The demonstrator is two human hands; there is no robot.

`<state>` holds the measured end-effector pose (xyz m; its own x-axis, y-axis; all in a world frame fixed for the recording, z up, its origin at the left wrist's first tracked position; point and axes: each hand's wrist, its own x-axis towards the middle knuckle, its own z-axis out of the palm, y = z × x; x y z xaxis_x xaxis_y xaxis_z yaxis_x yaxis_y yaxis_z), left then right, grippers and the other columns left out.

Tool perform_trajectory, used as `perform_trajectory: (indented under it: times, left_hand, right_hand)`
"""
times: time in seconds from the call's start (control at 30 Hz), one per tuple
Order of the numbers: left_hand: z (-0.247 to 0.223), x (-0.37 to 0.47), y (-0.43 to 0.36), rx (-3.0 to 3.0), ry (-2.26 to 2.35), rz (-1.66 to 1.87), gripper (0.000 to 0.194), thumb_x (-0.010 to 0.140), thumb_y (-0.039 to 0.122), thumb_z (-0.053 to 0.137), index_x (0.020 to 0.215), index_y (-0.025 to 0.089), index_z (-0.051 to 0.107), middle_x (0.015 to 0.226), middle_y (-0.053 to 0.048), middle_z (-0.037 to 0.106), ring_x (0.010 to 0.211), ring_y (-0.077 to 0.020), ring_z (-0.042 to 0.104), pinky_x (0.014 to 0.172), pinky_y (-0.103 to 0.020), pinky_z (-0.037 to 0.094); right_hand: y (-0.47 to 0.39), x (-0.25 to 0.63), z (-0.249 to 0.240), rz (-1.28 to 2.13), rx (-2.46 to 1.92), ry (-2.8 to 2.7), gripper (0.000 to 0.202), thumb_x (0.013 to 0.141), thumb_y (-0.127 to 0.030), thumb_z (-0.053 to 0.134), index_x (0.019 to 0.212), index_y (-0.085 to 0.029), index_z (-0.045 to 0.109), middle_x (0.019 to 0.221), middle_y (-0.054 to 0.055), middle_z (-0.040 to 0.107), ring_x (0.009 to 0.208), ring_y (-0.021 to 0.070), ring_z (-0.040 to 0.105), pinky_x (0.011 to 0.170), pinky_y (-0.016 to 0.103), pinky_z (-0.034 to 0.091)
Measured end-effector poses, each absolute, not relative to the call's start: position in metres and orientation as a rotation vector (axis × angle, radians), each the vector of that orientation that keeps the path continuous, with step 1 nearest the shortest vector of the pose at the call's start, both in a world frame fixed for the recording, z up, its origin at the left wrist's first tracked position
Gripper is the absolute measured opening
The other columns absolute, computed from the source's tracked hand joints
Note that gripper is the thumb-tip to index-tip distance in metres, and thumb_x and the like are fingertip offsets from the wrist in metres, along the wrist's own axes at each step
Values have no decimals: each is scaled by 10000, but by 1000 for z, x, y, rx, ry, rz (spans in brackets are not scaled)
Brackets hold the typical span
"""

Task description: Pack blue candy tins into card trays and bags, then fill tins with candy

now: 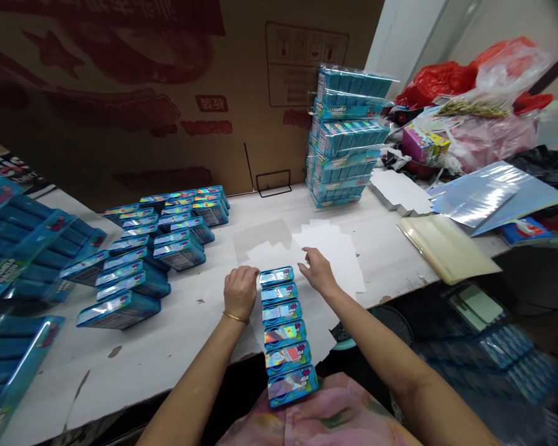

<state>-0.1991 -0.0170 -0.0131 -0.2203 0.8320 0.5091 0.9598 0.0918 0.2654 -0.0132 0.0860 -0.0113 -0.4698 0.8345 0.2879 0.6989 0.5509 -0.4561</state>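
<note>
at the lower centre of the frame, a row of six blue packs [284, 334], laid one after another with shiny printed narrow sides up, running from between the hands down toward the bottom edge, near end touching or just above pink patterned clothing [325, 418]; cannot tell which. left of the row's far end, the left hand [240, 292], back upward, fingers curled inward, tips right by the corner of the farthest pack; cannot tell touching from just beside, nor any grip. around the left wrist, a gold-coloured bracelet [235, 317]. right of the same end, the right hand [318, 271], thumb and forefinger spread apart, nothing seen between, over white card [339, 248] on the white table [181, 334].

just beyond the row, mid-frame, a clear sheet [263, 231], partly over white card. in the left middle, loose blue boxes [134, 279], close together in uneven columns; at the left edge, larger blue packs [18, 248], cut off by the frame. across the upper left and centre, a big cardboard box [167, 148] with red print. right of upper centre, a tall stack of wrapped packs [346, 139]. at the right, clear film [446, 248] and shiny sheets [493, 192]; upper right, red bags [439, 80].
</note>
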Motion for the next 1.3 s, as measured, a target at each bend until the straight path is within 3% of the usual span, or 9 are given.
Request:
perform_trajectory:
  times: [0.17, 0.33, 0.47, 0.6, 0.67, 0.77, 0.9, 1.07, 1.3]
  left_hand:
    - [-32, -217, -8, -1617, -2358, -915, 247, 764, 282, 464, 939, 145, 572, 994, -132, 565, 930, -243, 510, 781, -370, 402]
    - [-45, -229, -5, -1495, -2753, -1174, 213, 741, 258, 438, 828, 164, 608, 701, -44, 606, 630, -164, 568, 650, -315, 467]
    - [-27, -217, 1, -1462, -2413, -1578, 207, 753, 257, 426, 787, 154, 602, 916, -69, 569, 786, -144, 571, 653, -268, 482]
    - [-9, -205, 11, -1015, -2274, -2120, 280, 681, 267, 556, 938, 159, 546, 1014, -65, 524, 767, -101, 566, 668, -240, 469]
    - [-11, -203, 13, -662, -2503, -2431, 318, 683, 266, 559, 977, 160, 508, 950, -56, 553, 644, -72, 566, 553, -206, 453]
    - [-24, -200, 10, -463, -2849, -2627, 120, 716, 225, 508, 795, 135, 520, 729, -42, 589, 554, -88, 569, 457, -194, 420]
    - [-41, -194, 2, -589, -2908, -2638, 92, 754, 182, 423, 686, 152, 476, 666, -41, 601, 594, -104, 594, 546, -231, 472]
    - [-49, -187, -4, -794, -2911, -2504, 95, 695, 245, 498, 744, 164, 500, 652, -12, 602, 657, -139, 590, 596, -252, 464]
    - [-50, -176, -10, -1144, -2819, -1833, 109, 618, 262, 493, 687, 188, 533, 655, 0, 577, 676, -171, 547, 659, -288, 420]
  right_hand:
    - [91, -27, -13, 441, -1373, -2232, 342, 781, -95, 375, 1083, -138, 531, 974, 70, 516, 781, 126, 529, 711, 241, 430]
    - [87, -32, -9, 414, -1354, -2253, 330, 802, -111, 352, 1057, -158, 556, 1036, 85, 507, 807, 135, 540, 707, 250, 439]
    - [90, -33, -10, 692, -1637, -2041, 357, 764, -127, 395, 1087, -141, 548, 867, 78, 576, 729, 155, 559, 688, 288, 446]
    - [95, -40, -8, 1028, -1362, -1504, 415, 784, -199, 374, 1189, -172, 460, 828, 10, 572, 665, 95, 558, 628, 227, 463]
    - [94, -42, -10, 1053, -1193, -1357, 458, 753, -237, 440, 1209, -197, 438, 847, -11, 566, 649, 75, 547, 612, 206, 463]
    - [90, -42, -19, 1280, -1283, -1173, 434, 641, -199, 559, 1072, -148, 534, 685, -41, 556, 463, 49, 481, 515, 200, 447]
    - [84, -37, -34, 1541, -1419, -948, 129, 615, -151, 544, 742, -133, 526, 601, -24, 556, 416, 67, 505, 446, 203, 427]
    - [67, -33, -44, 1624, -1305, -936, 86, 659, -174, 493, 711, -182, 425, 671, -3, 594, 611, 121, 601, 592, 255, 479]
    - [38, -42, -49, 1010, -1421, -1504, 122, 744, -266, 423, 802, -203, 510, 731, -1, 581, 687, 140, 539, 675, 278, 420]
